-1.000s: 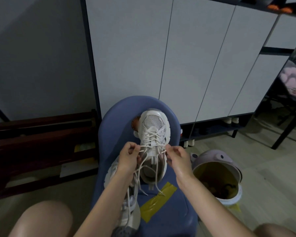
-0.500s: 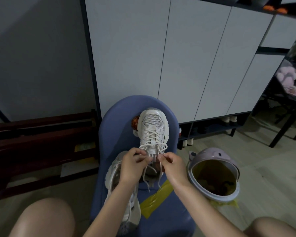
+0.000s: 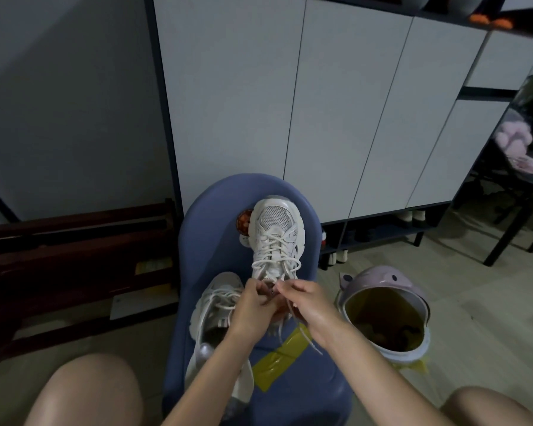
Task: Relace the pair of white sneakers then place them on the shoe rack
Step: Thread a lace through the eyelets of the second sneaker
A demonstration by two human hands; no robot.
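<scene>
From the head camera, a white sneaker (image 3: 276, 238) stands toe-away on a blue seat (image 3: 210, 229); the left hand (image 3: 253, 312) and right hand (image 3: 310, 305) meet at its tongue end, each pinching a strand of its lace (image 3: 290, 313); the second sneaker (image 3: 211, 305) lies just left, partly under the left forearm; a pink bin (image 3: 379, 281) stands on the floor to the right.

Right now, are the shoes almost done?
Partly. The far sneaker has laces crossed up its front, and the left hand and right hand pinch its lace ends near the top. The near sneaker lies with loose laces. Both are on the blue seat, not racked.
</scene>
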